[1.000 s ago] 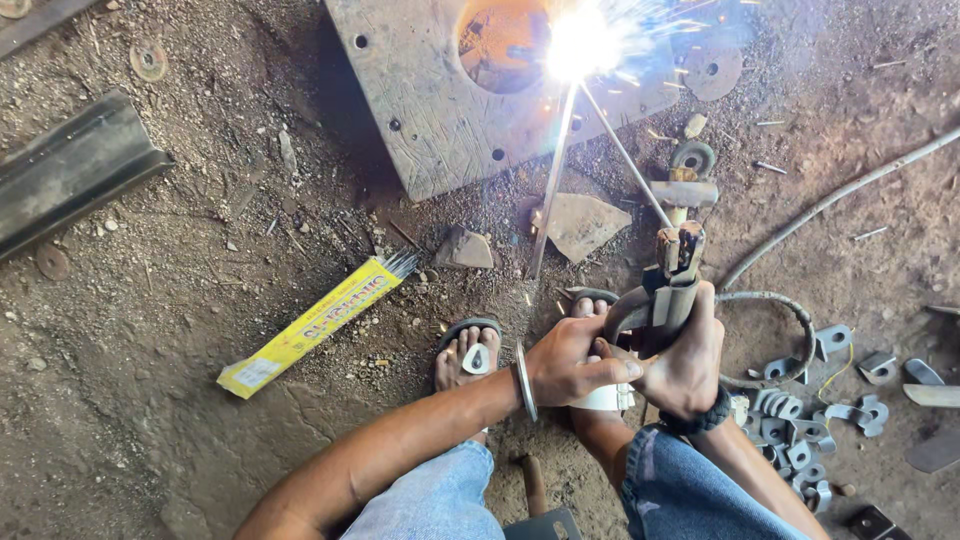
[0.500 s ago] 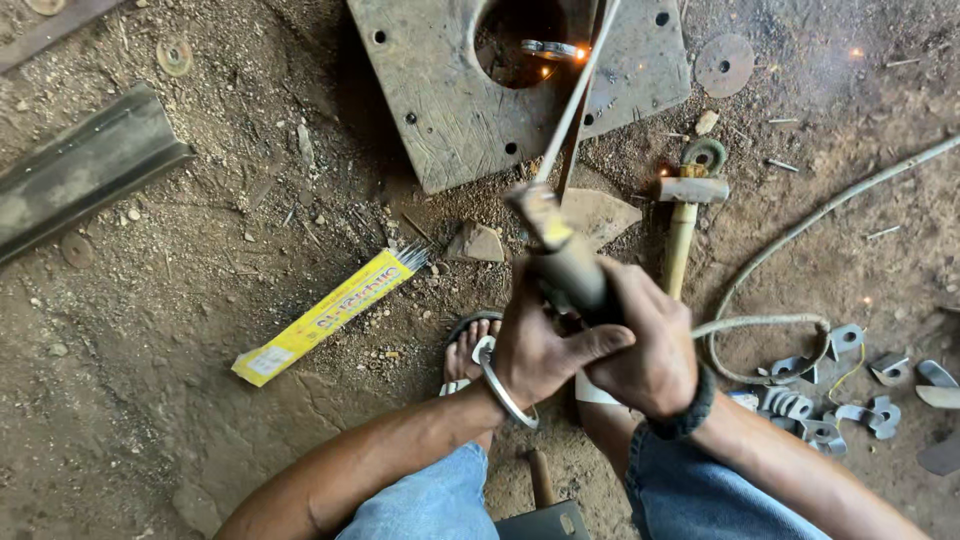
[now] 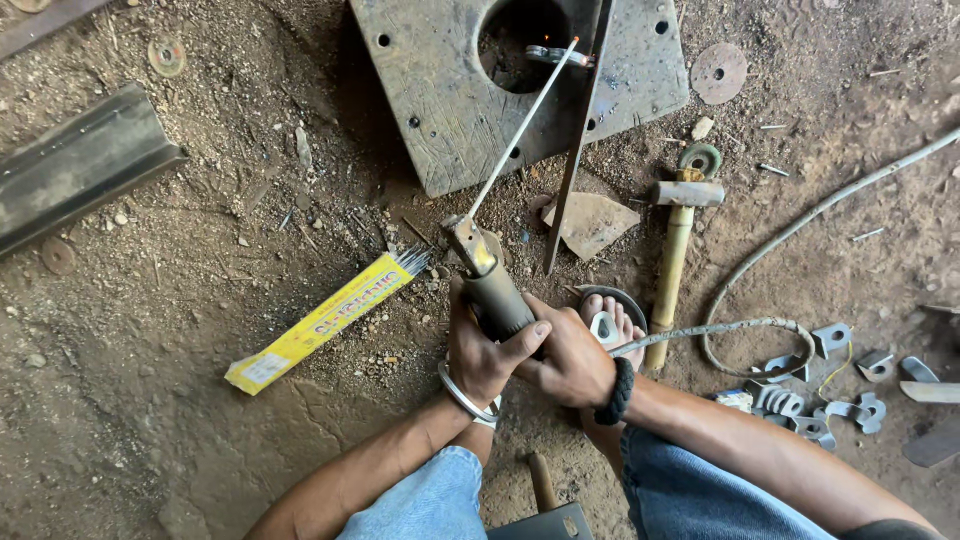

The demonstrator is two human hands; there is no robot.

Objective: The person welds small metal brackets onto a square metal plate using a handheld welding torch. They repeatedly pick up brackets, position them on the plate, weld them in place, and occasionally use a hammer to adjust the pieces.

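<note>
A dirt floor (image 3: 150,300) is carrying a steel plate (image 3: 450,100) at its top edge, a yellow rod packet (image 3: 325,320) lying mid-floor, a hammer (image 3: 675,250) resting rightward, and metal brackets (image 3: 820,400) sitting near its right edge.

Both hands grip the electrode holder (image 3: 492,285) below the steel plate (image 3: 450,100): left hand (image 3: 483,352) and right hand (image 3: 572,358) touching. Its welding rod (image 3: 524,128) slants up over the plate's round hole. A hammer (image 3: 678,235) lies right of the plate, a yellow rod packet (image 3: 325,320) lower left.

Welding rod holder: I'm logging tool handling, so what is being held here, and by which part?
Both hands, left hand and right hand, clasp the welding rod holder by its dark handle; the rod sticks out untouched.
</note>
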